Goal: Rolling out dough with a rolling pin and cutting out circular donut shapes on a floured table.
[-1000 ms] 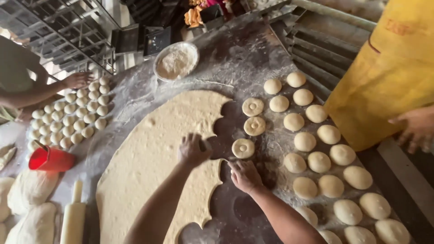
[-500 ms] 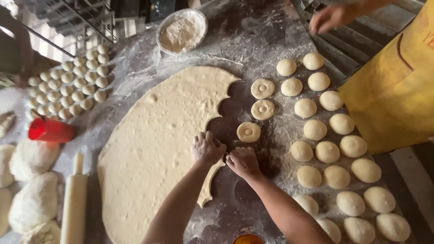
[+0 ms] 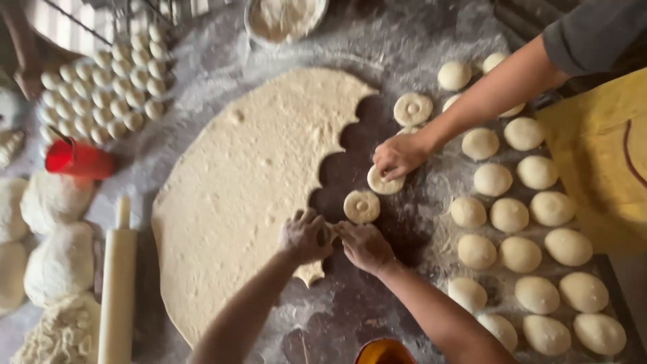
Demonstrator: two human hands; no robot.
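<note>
Floured dark worktable, head camera looking straight down.

Left hand: forearm comes up from the bottom edge, wrist bent in, fingers curled down over the scalloped right edge of the rolled dough sheet. Right hand: forearm enters from lower right, fingers curled the same way, knuckles nearly touching the left hand's. Both hands pinch together at one spot on the sheet's edge; whatever sits between the fingertips is hidden, so can't tell what the grip is closed on, or whether it is fully closed.

Relative to that pinch point:
- just above: cut dough round with a dimple in the middle, lying on bare table.
- further above right: a second round, a co-worker's hand pressing on it, that arm reaching in from the upper right, grey sleeve, yellow apron beside it.
- right: rows of smooth dough balls on the table, well apart from the grip.
- left: the sheet's bulk, then a rolling pin lying lengthwise, and big dough lumps at the far-left edge.
- upper left: red cup, tipped on its side, and a patch of small dough pieces.
- top: flour bowl.
- below: an orange object at the bottom edge.
</note>
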